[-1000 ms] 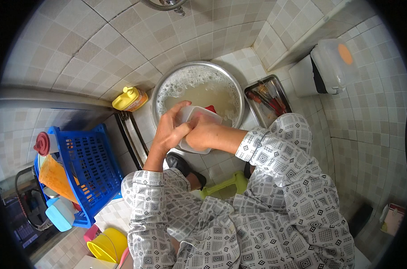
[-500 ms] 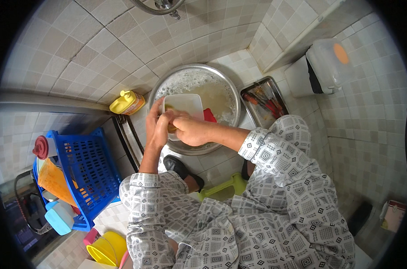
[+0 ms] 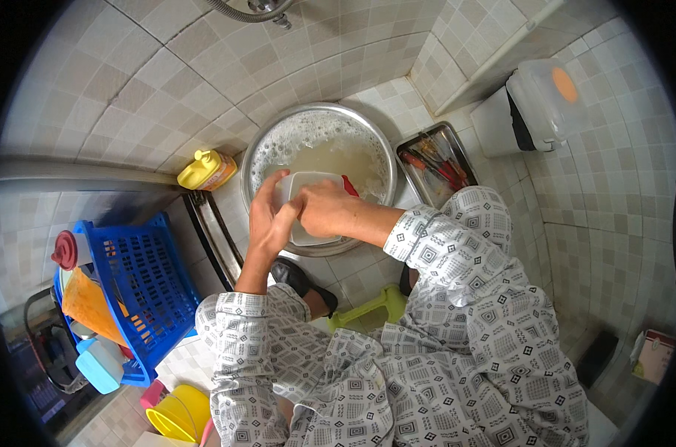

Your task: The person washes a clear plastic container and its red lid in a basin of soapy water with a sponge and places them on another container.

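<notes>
A white rectangular plastic container [image 3: 306, 184] is held over a round metal basin [image 3: 380, 149] of soapy, foamy water. My left hand [image 3: 266, 217] grips its left edge, fingers curled over the rim. My right hand [image 3: 325, 211] lies across the container's front, pressed against it; whether it holds a sponge is hidden. A small red object [image 3: 351, 186] shows just right of the container, in the basin.
A yellow bottle [image 3: 206, 170] lies left of the basin. A metal tray [image 3: 420, 150] with utensils sits to the right. A blue basket [image 3: 133, 277], an orange board, a yellow bucket [image 3: 179, 412], a green stool [image 3: 368, 316] and a white lidded bin [image 3: 540, 106] stand around on the tiled floor.
The container has stayed over the basin while both hands shifted on it: my left hand slid along its left edge and my right hand moved across its front.
</notes>
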Available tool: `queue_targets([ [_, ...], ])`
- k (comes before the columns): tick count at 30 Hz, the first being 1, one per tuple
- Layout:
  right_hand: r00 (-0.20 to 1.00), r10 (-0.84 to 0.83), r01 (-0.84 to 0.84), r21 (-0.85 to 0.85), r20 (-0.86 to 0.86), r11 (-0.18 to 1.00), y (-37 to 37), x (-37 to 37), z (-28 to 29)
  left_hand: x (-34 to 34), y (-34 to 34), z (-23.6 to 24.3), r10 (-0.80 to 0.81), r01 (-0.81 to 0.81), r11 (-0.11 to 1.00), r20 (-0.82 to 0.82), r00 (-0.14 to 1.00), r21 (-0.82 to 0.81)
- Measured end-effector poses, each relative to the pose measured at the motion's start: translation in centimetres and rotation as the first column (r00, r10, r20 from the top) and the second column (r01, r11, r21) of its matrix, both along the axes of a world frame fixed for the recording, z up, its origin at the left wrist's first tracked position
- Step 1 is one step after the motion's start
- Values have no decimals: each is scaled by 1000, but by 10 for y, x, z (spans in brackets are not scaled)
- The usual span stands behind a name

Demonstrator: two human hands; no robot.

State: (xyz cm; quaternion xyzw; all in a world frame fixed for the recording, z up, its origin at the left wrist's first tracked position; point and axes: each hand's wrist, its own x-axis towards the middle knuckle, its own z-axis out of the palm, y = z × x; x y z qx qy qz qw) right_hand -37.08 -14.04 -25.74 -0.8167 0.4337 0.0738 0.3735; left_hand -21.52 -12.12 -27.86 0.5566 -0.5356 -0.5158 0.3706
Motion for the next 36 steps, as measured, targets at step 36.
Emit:
queue_targets([
  [36,649,-498,355,351,574,867,-34,-49,57,28,-21,20,225,-203,969,-162,961,140],
])
